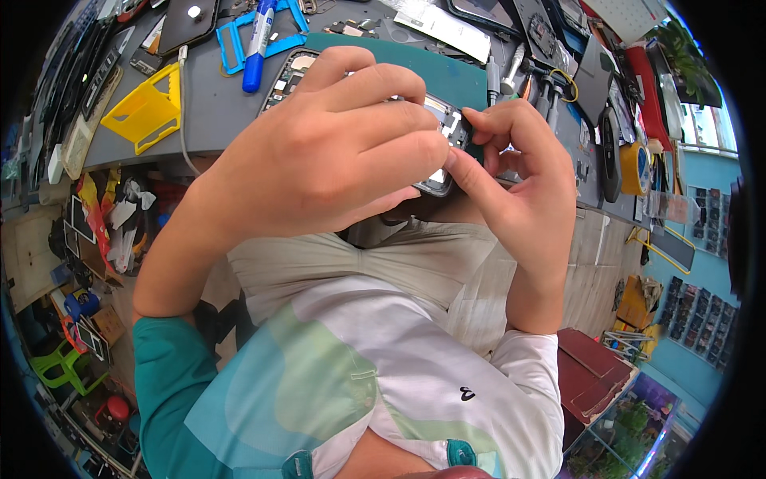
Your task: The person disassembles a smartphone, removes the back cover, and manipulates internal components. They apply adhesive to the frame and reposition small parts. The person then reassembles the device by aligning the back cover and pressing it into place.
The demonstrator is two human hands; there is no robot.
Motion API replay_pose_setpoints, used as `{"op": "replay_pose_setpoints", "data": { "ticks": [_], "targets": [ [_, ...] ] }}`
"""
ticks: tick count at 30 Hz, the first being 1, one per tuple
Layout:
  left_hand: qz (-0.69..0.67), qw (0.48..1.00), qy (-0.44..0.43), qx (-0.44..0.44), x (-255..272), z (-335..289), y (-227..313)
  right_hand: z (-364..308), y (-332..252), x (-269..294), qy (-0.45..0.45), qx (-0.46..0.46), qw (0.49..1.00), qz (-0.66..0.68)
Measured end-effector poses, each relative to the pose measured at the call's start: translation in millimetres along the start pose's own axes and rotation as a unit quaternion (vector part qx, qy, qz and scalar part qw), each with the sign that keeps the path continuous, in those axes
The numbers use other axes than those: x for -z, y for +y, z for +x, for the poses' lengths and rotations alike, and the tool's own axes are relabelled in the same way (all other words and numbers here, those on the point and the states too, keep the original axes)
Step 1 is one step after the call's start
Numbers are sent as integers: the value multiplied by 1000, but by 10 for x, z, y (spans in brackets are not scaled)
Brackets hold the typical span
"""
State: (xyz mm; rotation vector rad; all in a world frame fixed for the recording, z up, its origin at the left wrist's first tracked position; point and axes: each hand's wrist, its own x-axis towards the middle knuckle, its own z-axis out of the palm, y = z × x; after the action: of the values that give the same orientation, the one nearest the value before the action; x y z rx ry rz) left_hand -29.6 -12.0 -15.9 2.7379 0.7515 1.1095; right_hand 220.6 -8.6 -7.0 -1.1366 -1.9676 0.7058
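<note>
An opened phone (456, 128) with its inner parts exposed lies at the near edge of a green mat (399, 56). My left hand (335, 140) arches over it and hides its middle. The fingers are bent across the phone, with the thumb low by its near edge. At the phone's right end is my right hand (519, 164), its thumb and forefinger closed at the frame's corner. The right thumb tip meets the left forefinger. Any small part between the fingertips is hidden.
Left of the mat are a blue marker (258, 48), a blue plastic frame (231, 46), a yellow stand (148, 109) and a white cable (184, 120). Screwdrivers (511, 72) lie to the right, near yellow tape (635, 168). A white strip (439, 28) lies behind.
</note>
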Motion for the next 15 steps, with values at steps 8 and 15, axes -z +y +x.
{"op": "replay_pose_setpoints", "data": {
  "ticks": [8, 15],
  "targets": [
    [73, 997, -12, -32, -64, -19, -48, 18, -81, 12, -4, 33, 995, -98],
    [74, 996, -36, -15, -47, -7, -25, -20, -133, 5, 13, 96, 979, -181]
  ]
}}
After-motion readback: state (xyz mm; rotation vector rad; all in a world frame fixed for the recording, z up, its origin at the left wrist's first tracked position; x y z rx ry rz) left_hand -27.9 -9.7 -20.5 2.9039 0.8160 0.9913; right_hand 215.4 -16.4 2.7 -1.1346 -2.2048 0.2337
